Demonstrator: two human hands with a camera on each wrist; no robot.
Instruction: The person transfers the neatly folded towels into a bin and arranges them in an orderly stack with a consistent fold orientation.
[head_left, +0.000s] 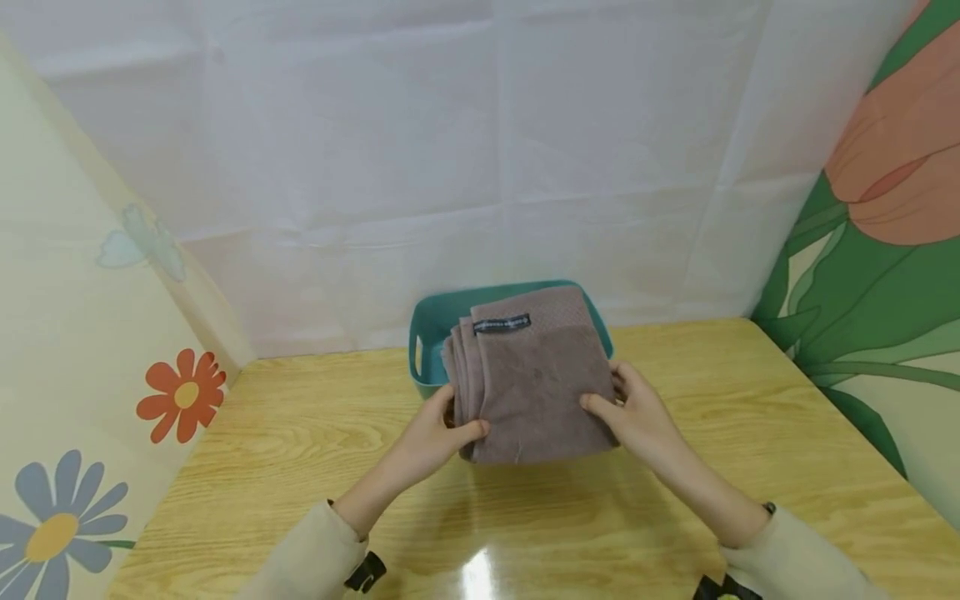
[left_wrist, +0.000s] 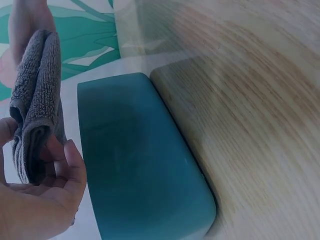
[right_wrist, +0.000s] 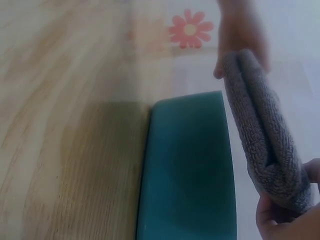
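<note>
A folded grey-brown towel (head_left: 540, 383) with a dark label near its far edge is held between both hands. My left hand (head_left: 435, 433) grips its left side, thumb on top and fingers beneath; the left wrist view shows the fingers curled under the folded layers (left_wrist: 37, 100). At the right side my right hand (head_left: 637, 412) pinches the towel the same way. Behind and below the towel stands a teal plastic basket (head_left: 431, 333), partly covered by it in the head view. Both wrist views show the towel raised above the basket's rim.
The basket stands on a wood-grain table (head_left: 300, 467), near its back edge. A white sheet (head_left: 375, 167) hangs behind. Flower-painted panels flank the table, with a red flower (head_left: 183, 396) at left and large green leaves (head_left: 885, 308) at right.
</note>
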